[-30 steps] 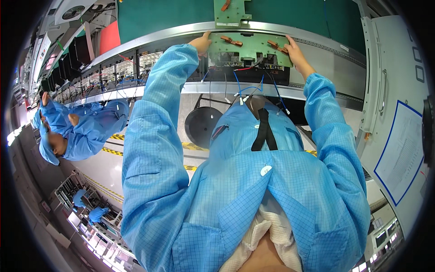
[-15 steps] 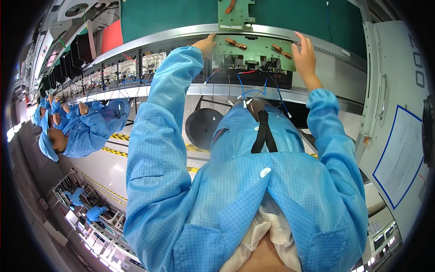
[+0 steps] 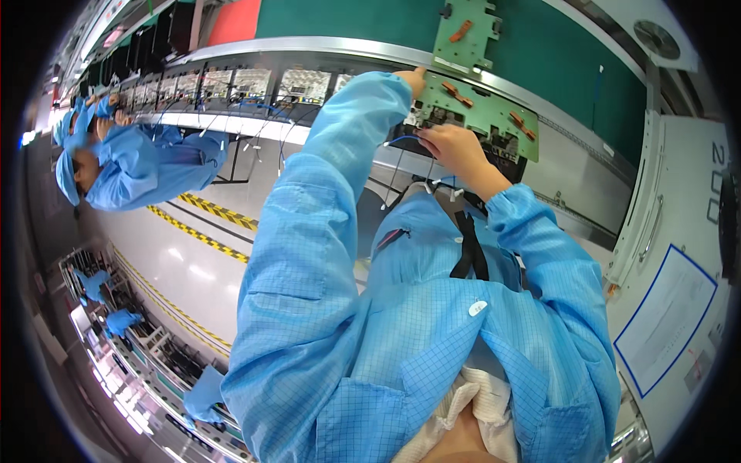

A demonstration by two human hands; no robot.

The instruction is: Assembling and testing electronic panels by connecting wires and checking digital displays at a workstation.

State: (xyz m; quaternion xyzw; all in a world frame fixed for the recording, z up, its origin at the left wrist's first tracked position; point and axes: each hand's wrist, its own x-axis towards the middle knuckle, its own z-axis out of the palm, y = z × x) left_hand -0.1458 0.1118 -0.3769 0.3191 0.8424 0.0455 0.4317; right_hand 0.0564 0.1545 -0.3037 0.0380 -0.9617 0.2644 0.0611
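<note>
A green circuit board [image 3: 502, 117] with orange parts lies at the near edge of a green conveyor belt [image 3: 571, 54]. My left hand [image 3: 412, 78], in a blue sleeve, has its fingertips pinched on the board's left corner. My right hand [image 3: 455, 150] is curled against the board's near edge, fingers closed on the end of a thin blue wire [image 3: 397, 141] at dark connectors there. White cables hang below the board in front of my blue coat.
A second green board [image 3: 463, 35] rides on the belt just behind. A row of similar boards [image 3: 231, 81] runs left along the line, where a co-worker in blue [image 3: 147, 166] bends over. Yellow-black floor tape [image 3: 208, 208] crosses below. A white cabinet [image 3: 671, 309] stands right.
My right hand has left the board's right end and moved left to its near edge, now at the blue wire. My left hand stays on the left corner. The view has shifted.
</note>
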